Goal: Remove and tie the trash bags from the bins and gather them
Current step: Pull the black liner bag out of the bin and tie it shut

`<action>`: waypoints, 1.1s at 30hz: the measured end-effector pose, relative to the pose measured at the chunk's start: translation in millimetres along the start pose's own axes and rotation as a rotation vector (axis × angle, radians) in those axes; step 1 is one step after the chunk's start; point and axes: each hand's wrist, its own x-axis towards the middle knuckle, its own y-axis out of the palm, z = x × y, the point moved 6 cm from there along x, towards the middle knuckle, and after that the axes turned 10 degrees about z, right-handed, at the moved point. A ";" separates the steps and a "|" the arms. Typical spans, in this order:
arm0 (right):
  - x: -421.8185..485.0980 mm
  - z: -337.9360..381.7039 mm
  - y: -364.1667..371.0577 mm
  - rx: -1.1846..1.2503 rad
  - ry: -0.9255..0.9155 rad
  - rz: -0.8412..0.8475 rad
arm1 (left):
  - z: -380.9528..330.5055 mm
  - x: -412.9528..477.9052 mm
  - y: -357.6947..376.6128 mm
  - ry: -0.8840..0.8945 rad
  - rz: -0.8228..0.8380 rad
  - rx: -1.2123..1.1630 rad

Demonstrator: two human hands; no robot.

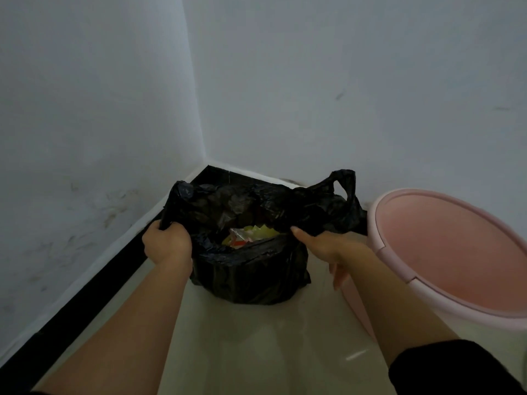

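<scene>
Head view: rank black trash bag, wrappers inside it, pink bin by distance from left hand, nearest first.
1. black trash bag, left edge in the left hand's grip.
2. wrappers, inside the bag, centre.
3. pink bin, far right.

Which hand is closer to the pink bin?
Right. The right hand pinches the black bag right beside the pink bin; the left hand grips the bag's far edge.
</scene>
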 end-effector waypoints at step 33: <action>-74.9 57.6 -88.8 0.191 -0.787 -1.024 | -118.6 -25.6 20.4 0.358 0.123 -0.135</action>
